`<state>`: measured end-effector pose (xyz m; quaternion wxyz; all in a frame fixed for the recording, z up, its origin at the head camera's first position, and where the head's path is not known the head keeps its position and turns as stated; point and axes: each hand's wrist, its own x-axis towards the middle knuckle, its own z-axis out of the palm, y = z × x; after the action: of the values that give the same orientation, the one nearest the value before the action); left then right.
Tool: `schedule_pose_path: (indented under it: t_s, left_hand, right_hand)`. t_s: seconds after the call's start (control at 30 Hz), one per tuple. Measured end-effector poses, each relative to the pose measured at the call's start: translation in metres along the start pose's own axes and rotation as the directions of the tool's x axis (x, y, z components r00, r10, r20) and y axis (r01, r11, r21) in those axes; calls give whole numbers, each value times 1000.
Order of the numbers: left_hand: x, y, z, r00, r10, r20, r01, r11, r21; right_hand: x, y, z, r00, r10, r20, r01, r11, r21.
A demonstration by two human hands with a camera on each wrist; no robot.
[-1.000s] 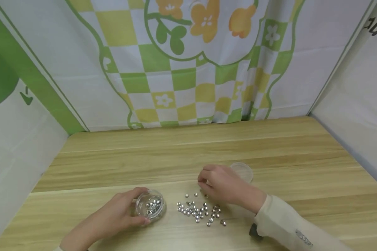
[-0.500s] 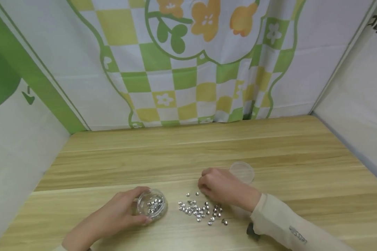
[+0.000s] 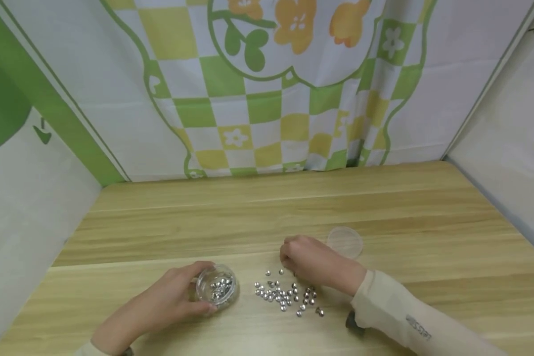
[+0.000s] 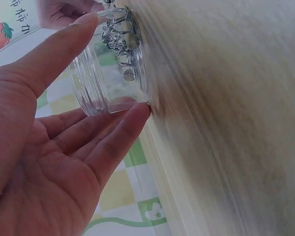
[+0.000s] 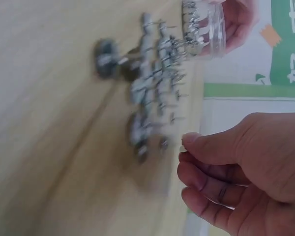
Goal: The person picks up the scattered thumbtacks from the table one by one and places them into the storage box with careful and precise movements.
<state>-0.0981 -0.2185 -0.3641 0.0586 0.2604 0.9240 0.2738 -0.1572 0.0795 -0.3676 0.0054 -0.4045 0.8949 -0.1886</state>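
My left hand (image 3: 171, 296) holds a round clear plastic jar (image 3: 204, 287) from its left side, thumb and fingers spread around the wall. Inside lie silver thumbtacks (image 4: 119, 37). To the jar's right, many loose thumbtacks (image 3: 278, 295) are scattered on the wooden table (image 3: 169, 222); in the right wrist view several show their pins pointing up. My right hand (image 3: 316, 262) is low over the far edge of this scatter. Its thumb and index finger pinch a small pale piece, apparently a thumbtack (image 5: 183, 148), mostly hidden by the fingertips.
A clear round lid (image 3: 345, 241) lies flat just behind my right hand. At the table's back hangs a green, yellow and white checked curtain (image 3: 262, 113). Pale cloth walls stand on both sides. A dark object (image 3: 353, 324) shows below my right sleeve.
My right hand's fingertips have drawn together and its wrist has swung slightly left. A thumbtack that lay by those fingertips no longer shows. My left hand keeps its hold on the jar.
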Motion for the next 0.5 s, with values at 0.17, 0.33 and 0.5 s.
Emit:
schedule_pose_path:
  t_s: [0.17, 0.33, 0.5]
  left_hand:
    - [0, 0, -1, 1000, -18, 2, 18, 1000, 5]
    - [0, 0, -2, 999, -45, 19, 46, 999, -9]
    - [1, 0, -1, 999, -45, 27, 46, 999, -22]
  right_hand:
    - [18, -26, -4, 995, -87, -54, 84, 995, -48]
    - [41, -53, 3, 956, -244, -163, 233, 969, -82]
    - [55, -70, 13, 940, -297, -165, 267, 946, -182]
